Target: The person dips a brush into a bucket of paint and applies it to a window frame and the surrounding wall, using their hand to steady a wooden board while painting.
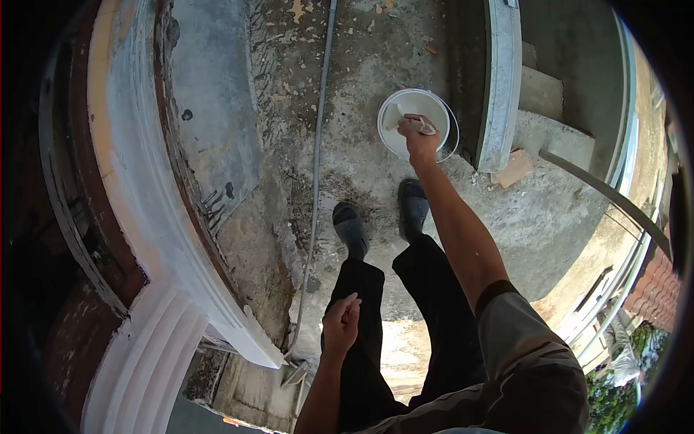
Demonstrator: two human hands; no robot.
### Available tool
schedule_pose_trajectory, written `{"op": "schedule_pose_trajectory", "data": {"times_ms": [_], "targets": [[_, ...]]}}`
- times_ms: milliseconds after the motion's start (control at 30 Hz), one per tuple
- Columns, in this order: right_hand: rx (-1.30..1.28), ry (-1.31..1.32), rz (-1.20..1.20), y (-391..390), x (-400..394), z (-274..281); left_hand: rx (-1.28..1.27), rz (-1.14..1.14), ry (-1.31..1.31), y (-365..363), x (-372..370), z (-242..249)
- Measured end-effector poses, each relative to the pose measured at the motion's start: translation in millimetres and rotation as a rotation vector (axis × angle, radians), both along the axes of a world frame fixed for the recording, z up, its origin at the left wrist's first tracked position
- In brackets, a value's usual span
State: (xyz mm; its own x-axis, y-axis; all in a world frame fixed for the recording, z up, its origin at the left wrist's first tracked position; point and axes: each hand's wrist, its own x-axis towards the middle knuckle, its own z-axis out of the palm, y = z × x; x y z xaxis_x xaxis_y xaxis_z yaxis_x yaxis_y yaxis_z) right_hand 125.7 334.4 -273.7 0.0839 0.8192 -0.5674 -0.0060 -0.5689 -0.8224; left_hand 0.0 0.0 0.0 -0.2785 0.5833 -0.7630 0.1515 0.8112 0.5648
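Over the white bucket (381, 124), my right hand (418, 137) is closed around what looks like a paintbrush (429, 128). Only a bit of its pale handle shows beside my fingers; its lower end is hard to make out. Inside the bucket lies whitish paint (405, 105), and the wire handle (457, 137) hangs down on the right side. My left hand (340, 323) hovers in front of my left thigh, fingers loosely curled, with nothing visible in it.
My feet in dark shoes (413, 206) stand on stained concrete just below the bucket. A grey pipe (319, 145) runs along the floor at left. White-painted moulding (195, 239) borders the left side. A pillar edge (500, 87) and steps (542, 94) rise at right, near a broken tile (512, 168).
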Motion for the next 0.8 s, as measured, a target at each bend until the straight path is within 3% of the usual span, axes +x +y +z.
{"op": "schedule_pose_trajectory", "data": {"times_ms": [167,267,467,567,633,733,800], "targets": [[-0.072,0.288,-0.301,-4,16,45,0.253,0.024,0.083,50,-8,-15],[-0.052,0.254,-0.354,-13,38,46,0.295,0.08,0.059,71,-8,-18],[-0.03,-0.2,-0.104,-26,84,12,0.272,0.112,0.076,60,-9,2],[0.173,-0.104,-0.159,-20,77,37,0.247,0.135,0.069,35,-13,11],[0.162,-0.269,0.033,-24,91,34,0.237,0.14,0.093,19,-11,20],[0.157,-0.441,0.111,-20,99,32,0.239,0.095,0.214,-7,-13,34],[0.244,-0.317,0.054,-20,81,55,0.276,0.005,0.347,-28,-15,48]]}}
